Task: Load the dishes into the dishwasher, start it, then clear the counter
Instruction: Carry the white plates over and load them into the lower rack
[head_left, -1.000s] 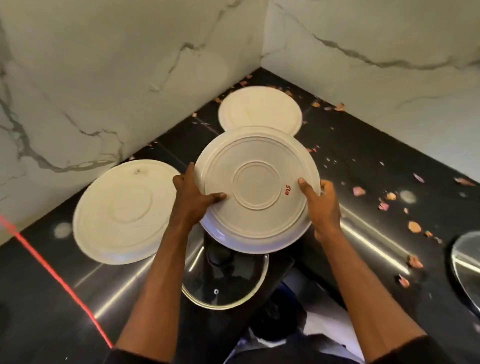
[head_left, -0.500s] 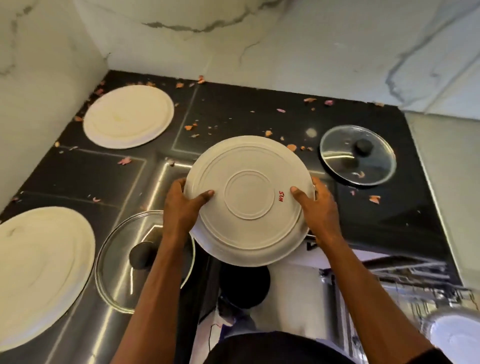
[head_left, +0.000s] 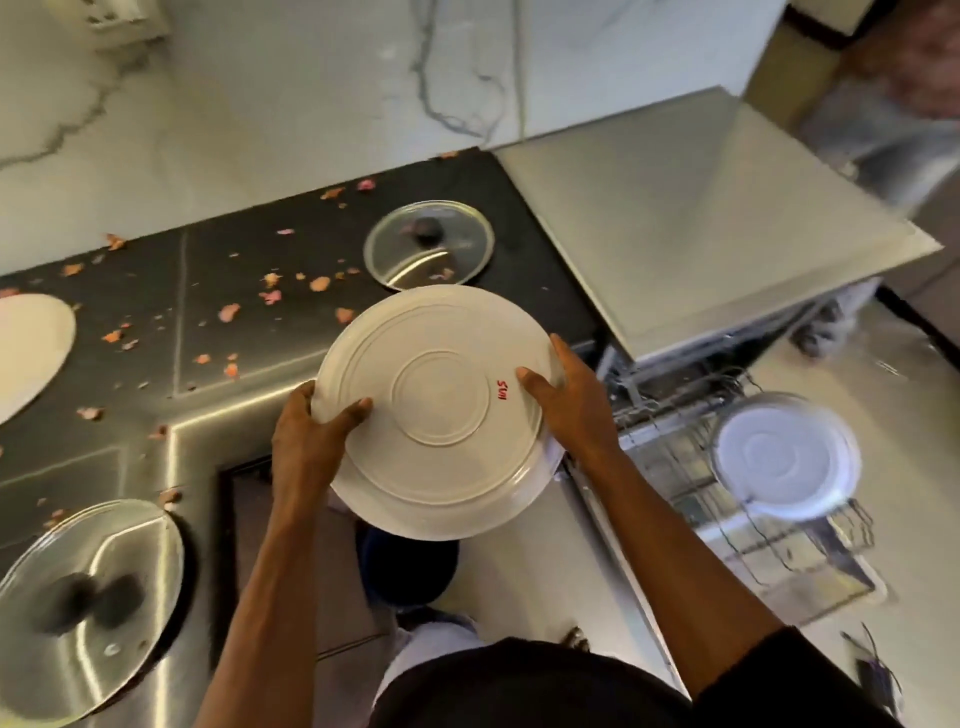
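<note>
I hold a large white plate (head_left: 439, 410) upside down, its ringed underside and a small red mark facing me, out past the counter's front edge. My left hand (head_left: 306, 441) grips its left rim and my right hand (head_left: 569, 410) grips its right rim. To the right, the open dishwasher's wire rack (head_left: 727, 499) is pulled out, with another white plate (head_left: 784, 454) resting in it. A third white plate (head_left: 26, 348) lies on the black counter (head_left: 208, 322) at the far left, partly cut off.
Two glass lids with dark knobs lie on the counter: one at the back (head_left: 428, 244), one at the near left (head_left: 85, 605). Pink-orange scraps (head_left: 270, 296) litter the counter. A steel dishwasher top (head_left: 701, 218) stands right of the counter. A person (head_left: 893, 119) stands at the far right.
My view has swung right from the counter corner toward the dishwasher, carrying the plate along in both hands. The rack with its plate has come fully into view.
</note>
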